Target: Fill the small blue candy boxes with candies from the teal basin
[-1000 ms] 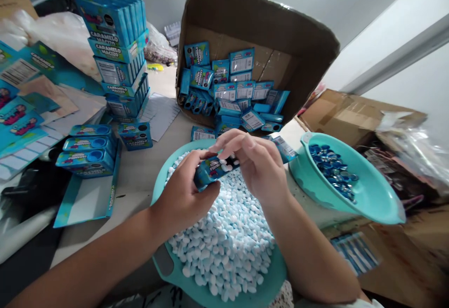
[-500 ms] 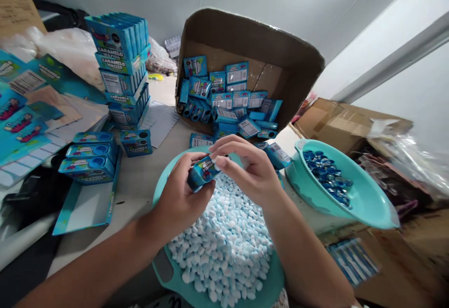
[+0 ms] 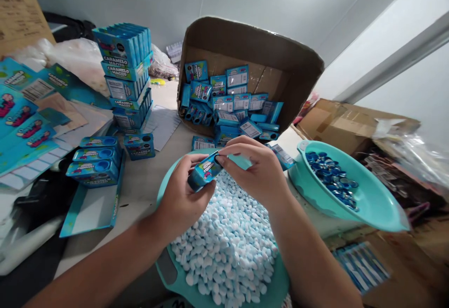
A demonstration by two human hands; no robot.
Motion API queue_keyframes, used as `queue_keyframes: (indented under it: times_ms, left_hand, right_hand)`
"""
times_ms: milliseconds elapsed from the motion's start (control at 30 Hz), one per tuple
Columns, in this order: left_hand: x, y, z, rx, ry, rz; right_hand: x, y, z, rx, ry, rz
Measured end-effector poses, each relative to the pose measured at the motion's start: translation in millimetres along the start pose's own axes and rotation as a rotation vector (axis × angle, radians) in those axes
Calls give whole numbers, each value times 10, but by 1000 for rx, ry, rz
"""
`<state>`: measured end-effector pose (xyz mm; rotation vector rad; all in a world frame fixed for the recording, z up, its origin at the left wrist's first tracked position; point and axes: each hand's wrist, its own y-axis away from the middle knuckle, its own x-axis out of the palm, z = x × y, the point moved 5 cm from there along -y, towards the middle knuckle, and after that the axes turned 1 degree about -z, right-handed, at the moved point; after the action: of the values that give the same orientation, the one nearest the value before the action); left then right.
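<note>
My left hand (image 3: pixel 182 196) is wrapped around a small blue candy box (image 3: pixel 206 170), tilted with its printed side up. At the box's far right end, my right hand (image 3: pixel 256 168) pinches with thumb and forefinger; whether something small is between the fingertips I cannot tell. Both hands are over a turquoise bowl (image 3: pixel 164 184) heaped with pale blue and white candies (image 3: pixel 228 238). Just behind the hands, more boxes of the same kind lie at the mouth of a cardboard box (image 3: pixel 252 30).
To the right, a second turquoise bowl (image 3: pixel 377 205) holds shiny blue round pieces (image 3: pixel 333 177). A tall stack of candy boxes (image 3: pixel 128 74) stands on the left, with an open tray (image 3: pixel 93 210) in front. Flat printed sheets (image 3: pixel 28 116) lie at far left.
My right fingers have closed in on the end of the candy box, and more of its printed face shows. My left hand keeps its hold. The view has shifted slightly.
</note>
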<state>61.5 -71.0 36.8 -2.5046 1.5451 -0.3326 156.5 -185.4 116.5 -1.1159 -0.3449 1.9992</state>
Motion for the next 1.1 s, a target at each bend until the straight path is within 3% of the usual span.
queue_keyframes:
  times_ms: [233,433,633,900,1033,1100]
  left_hand:
    - [-5,8,25,-55,5,22]
    - [-15,1,11,-55,2,-11]
    - [-18,-17,-7,-84,14,-54]
    - [-19,-5,40,-78,3,-22]
    - [-21,-26,3,-63,25,-70]
    - [6,-31,-36,-56,54,-118]
  right_hand:
    - [36,46,9,19,-5,17]
    - [-13,9,-131,134,-188,-77]
    - [33,-24,-372,249,-136,21]
    - [186,12,-286,312,-100,-28]
    - [95,-32,-504,332,-192,-52]
    - [86,-75,-611,273,-223,12]
